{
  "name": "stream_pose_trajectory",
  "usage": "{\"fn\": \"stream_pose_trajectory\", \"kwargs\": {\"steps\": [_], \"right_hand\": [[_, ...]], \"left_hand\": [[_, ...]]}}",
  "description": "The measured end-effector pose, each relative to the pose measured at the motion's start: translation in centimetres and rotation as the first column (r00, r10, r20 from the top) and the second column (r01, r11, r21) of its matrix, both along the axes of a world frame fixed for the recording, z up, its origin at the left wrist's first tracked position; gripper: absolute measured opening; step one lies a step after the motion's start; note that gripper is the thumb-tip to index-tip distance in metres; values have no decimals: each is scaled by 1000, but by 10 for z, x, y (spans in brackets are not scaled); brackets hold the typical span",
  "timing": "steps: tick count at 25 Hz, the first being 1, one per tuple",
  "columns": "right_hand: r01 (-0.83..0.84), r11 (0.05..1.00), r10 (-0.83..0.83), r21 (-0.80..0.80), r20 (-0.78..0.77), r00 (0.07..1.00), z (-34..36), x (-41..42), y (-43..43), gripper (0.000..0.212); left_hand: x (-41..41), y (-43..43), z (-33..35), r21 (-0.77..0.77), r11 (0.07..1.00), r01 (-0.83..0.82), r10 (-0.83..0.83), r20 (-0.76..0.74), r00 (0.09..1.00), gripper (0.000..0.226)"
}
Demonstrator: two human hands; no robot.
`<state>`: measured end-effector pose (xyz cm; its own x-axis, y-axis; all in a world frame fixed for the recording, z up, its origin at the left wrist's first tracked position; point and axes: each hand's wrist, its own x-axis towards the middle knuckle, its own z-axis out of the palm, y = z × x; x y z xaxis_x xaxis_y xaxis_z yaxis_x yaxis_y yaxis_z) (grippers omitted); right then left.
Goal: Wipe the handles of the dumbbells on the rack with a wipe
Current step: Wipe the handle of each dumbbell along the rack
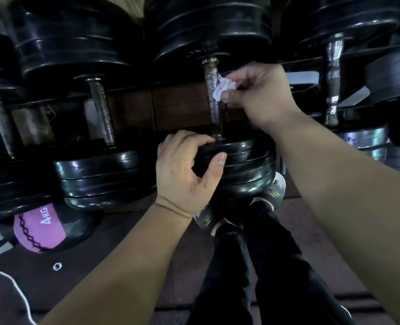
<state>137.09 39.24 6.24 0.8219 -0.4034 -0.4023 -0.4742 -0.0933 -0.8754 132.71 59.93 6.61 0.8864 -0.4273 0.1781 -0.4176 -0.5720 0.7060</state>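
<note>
While my right hand point(257, 95) pinches the crumpled white wipe point(224, 89) against the upper part of the handle point(214, 106) of the middle dumbbell point(215, 26), my left hand point(182, 174) curls over its near weight head point(241, 165), thumb on the rim. The wipe looks soft and light, so thumb and fingertips hold it well enough; the knurled steel bar should drag at it rather than slip. I judge the dumbbell far too heavy to lift, and best steadied by that plate stack
</note>
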Motion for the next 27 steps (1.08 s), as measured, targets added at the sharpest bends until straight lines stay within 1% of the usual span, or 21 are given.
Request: {"fn": "stream_pose_trajectory", "kwargs": {"steps": [3,5,7,8,9,10,11,12,13,15,17,19,20,21,22,24,25,26,27], "right_hand": [[79,993,-82,83,40,996,5,9,3,23],[67,991,-72,117,47,996,8,15,3,27],[25,991,-28,134,22,999,10,15,1,24],[-12,992,13,129,-7,1000,12,12,1,20],[-90,992,95,91,-57,994,14,7,0,16],[-208,978,207,12,-125,970,17,0,1,12],[-326,942,305,-80,-202,931,22,-7,3,10],[-383,913,342,-145,-245,907,25,-11,5,11],[-360,918,316,-165,-241,917,27,-11,6,15],[-166,982,152,-91,-140,978,26,1,5,19],[-11,999,9,-46,-62,998,23,19,2,10],[47,998,-48,-29,-36,998,19,29,2,7],[31,999,-32,-12,-38,999,20,27,2,8],[-26,1000,25,-15,-55,998,19,21,2,11],[-120,992,116,-42,-100,988,18,11,0,14],[-326,941,296,-95,-238,925,16,-8,-1,13],[-365,926,331,-93,-260,907,14,-12,-2,13],[-345,935,318,-76,-248,915,15,-12,-2,14],[-279,959,261,-55,-216,941,15,-6,-2,18]], "left_hand": [[0,1,1,-16,1000,3,-4,-8,1000,41],[1,1,2,-21,1000,4,-4,-14,1000,41],[1,1,3,-8,1000,1,-1,-25,1000,41],[0,1,4,-1,1000,-2,2,-31,1000,42],[0,1,4,4,1000,-6,7,-34,999,42],[0,1,4,10,1000,-8,9,-33,999,43],[0,1,4,16,1000,-8,9,-32,999,42],[0,1,4,23,1000,-9,10,-36,999,42],[0,1,4,28,1000,-10,12,-43,999,42],[0,1,4,41,999,-21,23,-54,998,43],[0,0,4,56,998,-28,31,-58,998,44],[0,0,4,67,997,-27,31,-66,997,45],[0,1,4,71,997,-25,30,-69,997,45],[0,1,5,75,997,-23,28,-70,997,45],[0,1,5,78,997,-22,27,-71,997,45],[0,1,6,84,996,-26,32,-68,997,46],[0,1,5,83,996,-28,34,-66,997,48],[0,1,5,82,996,-28,34,-66,997,51],[0,1,4,81,996,-30,35,-66,997,55]]}}
